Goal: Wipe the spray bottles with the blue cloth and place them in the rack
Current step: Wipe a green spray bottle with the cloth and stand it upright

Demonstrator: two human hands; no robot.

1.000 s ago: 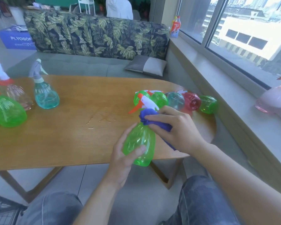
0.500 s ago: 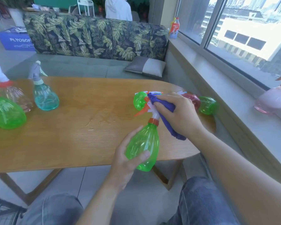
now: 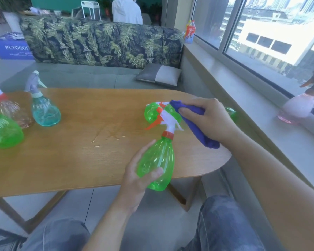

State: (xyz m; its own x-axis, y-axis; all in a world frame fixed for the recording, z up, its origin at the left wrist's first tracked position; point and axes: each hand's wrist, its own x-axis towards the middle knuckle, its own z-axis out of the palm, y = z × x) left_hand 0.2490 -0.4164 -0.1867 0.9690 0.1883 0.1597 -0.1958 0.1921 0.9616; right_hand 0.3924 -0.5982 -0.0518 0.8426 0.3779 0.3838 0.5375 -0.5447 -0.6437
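My left hand (image 3: 137, 180) grips the belly of a green spray bottle (image 3: 158, 160) held over the table's near edge, its white and orange nozzle pointing away from me. My right hand (image 3: 208, 120) holds the blue cloth (image 3: 196, 125) bunched just right of the nozzle, apart from the bottle's body. Behind the nozzle lie more bottles on their sides: one green (image 3: 151, 113) shows, another green (image 3: 231, 113) peeks past my right hand, the rest are hidden. Three bottles stand at the left: teal (image 3: 44, 109), pinkish clear (image 3: 11, 111), green (image 3: 3, 131). No rack is in sight.
The wooden table (image 3: 80, 151) has a few water streaks in its middle. A leaf-print sofa (image 3: 101, 40) with a grey cushion (image 3: 159, 75) runs behind it. On the windowsill at right stands a pink duck-shaped bottle (image 3: 299, 105). A person stands far behind the sofa.
My right hand with the cloth has slid up from the bottle's neck past the nozzle and off to its right. The left hand keeps its grip on the bottle.
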